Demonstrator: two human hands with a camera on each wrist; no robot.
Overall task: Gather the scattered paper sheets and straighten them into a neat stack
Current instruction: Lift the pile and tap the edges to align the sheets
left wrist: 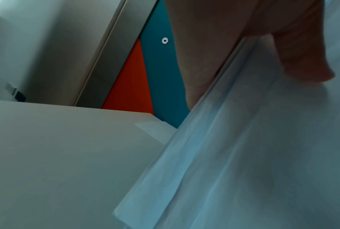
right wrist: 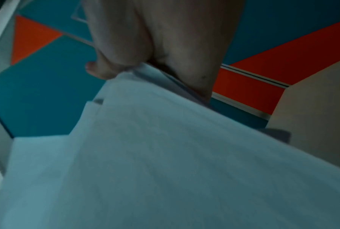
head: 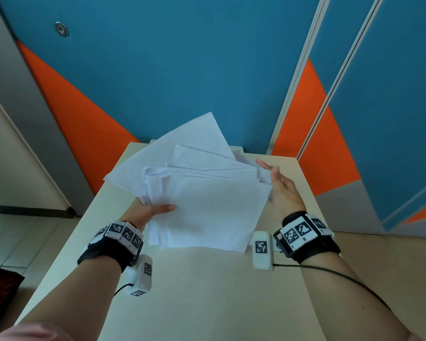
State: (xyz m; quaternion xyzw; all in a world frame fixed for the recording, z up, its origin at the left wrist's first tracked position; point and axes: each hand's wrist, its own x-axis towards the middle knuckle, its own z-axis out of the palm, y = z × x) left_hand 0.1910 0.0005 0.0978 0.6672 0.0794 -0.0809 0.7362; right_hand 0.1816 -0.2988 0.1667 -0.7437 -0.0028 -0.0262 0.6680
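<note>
A loose, fanned bundle of white paper sheets is lifted a little over the beige table, its far sheets splayed to the back left. My left hand grips the bundle's left edge, thumb on top and fingers underneath. The left wrist view shows that thumb pressing on the layered sheet edges. My right hand stands with straight fingers against the bundle's right edge. In the right wrist view the sheets run into the crook beside the thumb.
The table is narrow, with its left edge and right edge close to my forearms. Blue and orange wall panels rise right behind its far edge. Tiled floor shows at the left.
</note>
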